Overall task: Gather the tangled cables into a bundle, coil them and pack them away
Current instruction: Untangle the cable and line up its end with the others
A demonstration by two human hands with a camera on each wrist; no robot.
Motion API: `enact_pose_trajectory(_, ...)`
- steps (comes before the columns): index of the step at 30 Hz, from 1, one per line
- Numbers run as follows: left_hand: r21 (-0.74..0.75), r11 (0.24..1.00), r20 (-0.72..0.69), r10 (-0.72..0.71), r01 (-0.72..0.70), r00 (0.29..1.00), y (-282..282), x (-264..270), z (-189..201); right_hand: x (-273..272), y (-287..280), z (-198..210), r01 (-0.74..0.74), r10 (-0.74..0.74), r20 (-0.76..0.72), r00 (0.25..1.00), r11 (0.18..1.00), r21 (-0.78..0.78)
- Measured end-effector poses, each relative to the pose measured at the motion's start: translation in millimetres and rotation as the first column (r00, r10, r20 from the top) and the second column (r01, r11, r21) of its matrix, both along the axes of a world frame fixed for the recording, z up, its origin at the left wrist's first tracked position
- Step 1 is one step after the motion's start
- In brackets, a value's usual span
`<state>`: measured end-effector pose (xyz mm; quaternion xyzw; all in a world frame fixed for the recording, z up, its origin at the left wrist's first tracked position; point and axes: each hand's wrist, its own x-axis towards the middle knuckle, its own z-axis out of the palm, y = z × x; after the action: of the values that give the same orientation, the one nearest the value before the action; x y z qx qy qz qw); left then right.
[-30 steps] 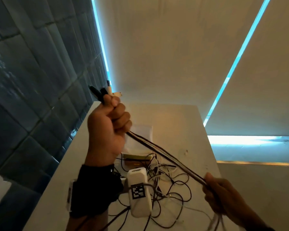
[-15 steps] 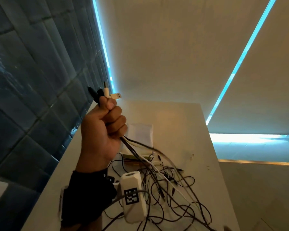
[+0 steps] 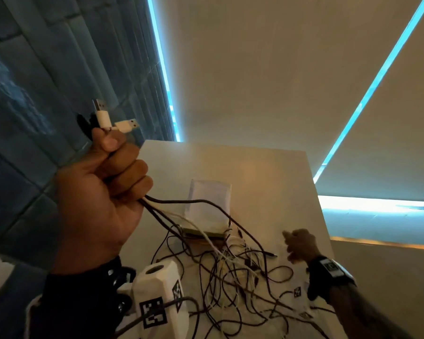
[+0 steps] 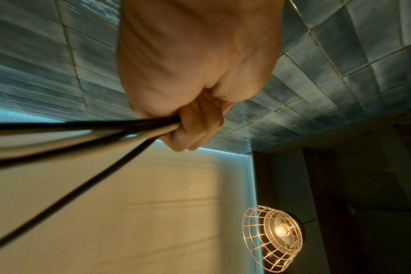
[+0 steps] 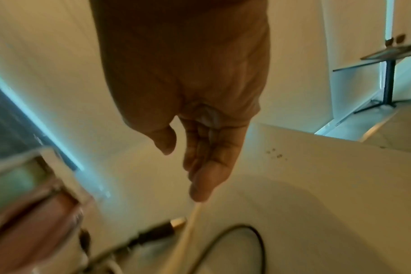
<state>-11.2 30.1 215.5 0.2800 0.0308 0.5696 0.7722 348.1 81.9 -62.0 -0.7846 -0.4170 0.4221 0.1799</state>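
Note:
My left hand point(image 3: 123, 172) is raised above the table's near left and grips a bundle of black and white cables point(image 3: 162, 211) in its fist. White USB plugs point(image 3: 105, 118) stick out above the thumb. The left wrist view shows the same fist point(image 4: 195, 118) around the strands point(image 4: 82, 129). The loose ends fall into a tangle point(image 3: 230, 270) on the white table point(image 3: 267, 172). My right hand point(image 3: 291, 241) hovers just right of the tangle, fingers relaxed and empty. In the right wrist view this hand point(image 5: 181, 166) has a white cable point(image 5: 190, 222) and a black plug point(image 5: 157, 231) below its fingertips.
A white pouch point(image 3: 209, 201) lies on a flat box point(image 3: 206, 232) behind the tangle. A dark tiled wall point(image 3: 22, 94) runs along the table's left side. The table's right edge point(image 3: 321, 216) drops off close to my right hand. A caged lamp point(image 4: 272, 239) hangs overhead.
A second ago my right hand gripped the strands, pulled taut from the left fist. It let them go, left view, and now hovers empty beside the slack tangle.

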Motion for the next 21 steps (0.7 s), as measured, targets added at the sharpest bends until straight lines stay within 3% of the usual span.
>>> enact_pose_trajectory(4,0.032,0.998,0.081,-0.059,0.057,0.995,-2.7,-5.6,7.8,-8.4,7.6,-43.4,-0.223,0.286,0.264,0.921,0.943,-0.245)
enact_pose_trajectory(6,0.031,0.998,0.061,-0.05,0.048,0.997,-4.2,-7.3,8.7,-17.6,6.6,-42.3,-0.228,0.288,0.282,0.915,0.947,-0.226)
enact_pose_trajectory(8,-0.013,0.999,-0.076,0.052,-0.053,0.996,-5.6,-3.9,8.3,-25.9,10.7,-37.1,-0.231,0.263,0.272,0.926,0.962,-0.143)
enact_pose_trajectory(10,-0.013,0.959,-0.358,0.26,-0.283,0.897,-5.3,5.2,4.0,-35.0,16.9,-23.4,-0.169,0.16,0.117,0.98,0.983,0.069)
enact_pose_trajectory(11,-0.008,0.933,-0.456,0.317,-0.36,0.832,-3.0,11.9,-0.1,-42.5,17.3,-9.0,-0.095,0.102,-0.032,0.994,0.978,0.184)
enact_pose_trajectory(13,-0.032,0.909,-0.552,0.331,-0.416,0.766,3.0,27.4,-12.6,-59.4,17.0,31.5,0.045,0.057,-0.253,0.966,0.925,0.378)
enact_pose_trajectory(17,-0.03,0.892,-0.72,0.294,-0.452,0.629,11.2,54.2,-38.8,-96.2,3.6,119.2,0.101,0.255,-0.513,0.82,0.818,0.567)
enact_pose_trajectory(21,0.055,0.906,-0.861,0.256,-0.42,0.439,7.0,77.0,-50.0,-133.0,-23.2,166.3,-0.006,0.493,-0.488,0.72,0.708,0.706)
